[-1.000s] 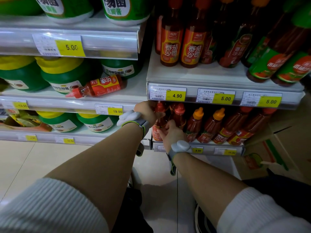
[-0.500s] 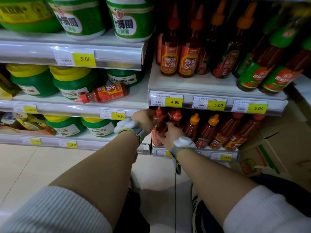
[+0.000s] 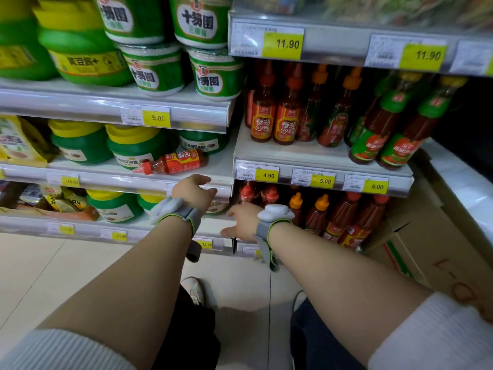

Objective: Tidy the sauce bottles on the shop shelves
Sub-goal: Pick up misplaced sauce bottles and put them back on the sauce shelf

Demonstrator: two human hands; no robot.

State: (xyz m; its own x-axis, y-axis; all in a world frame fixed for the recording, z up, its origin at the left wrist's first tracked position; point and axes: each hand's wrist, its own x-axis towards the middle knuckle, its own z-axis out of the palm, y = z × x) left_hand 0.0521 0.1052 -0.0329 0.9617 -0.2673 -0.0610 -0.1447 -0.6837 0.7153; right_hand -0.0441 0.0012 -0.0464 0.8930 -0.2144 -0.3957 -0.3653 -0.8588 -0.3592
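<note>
A red sauce bottle [image 3: 173, 163] lies on its side on the middle left shelf, cap pointing left, in front of green tubs. My left hand [image 3: 196, 192] hovers just below and right of it at the shelf edge, fingers loosely apart and holding nothing. My right hand [image 3: 241, 221] is open in front of the bottom right shelf, next to upright red-capped sauce bottles [image 3: 249, 193]. Further right on that shelf stand orange-capped bottles [image 3: 318, 212]. On the shelf above stand tall tomato sauce bottles [image 3: 286, 116] in a row.
Green tubs [image 3: 157, 68] with yellow or white lids fill the left shelves. Yellow price tags [image 3: 268, 175] line the shelf edges. A cardboard box [image 3: 437, 252] stands on the floor at the right. My shoes and legs are below on the tiled floor.
Both hands have let go of the red-capped bottle on the bottom right shelf and drawn back to the left. The view has tilted up, showing a higher shelf.
</note>
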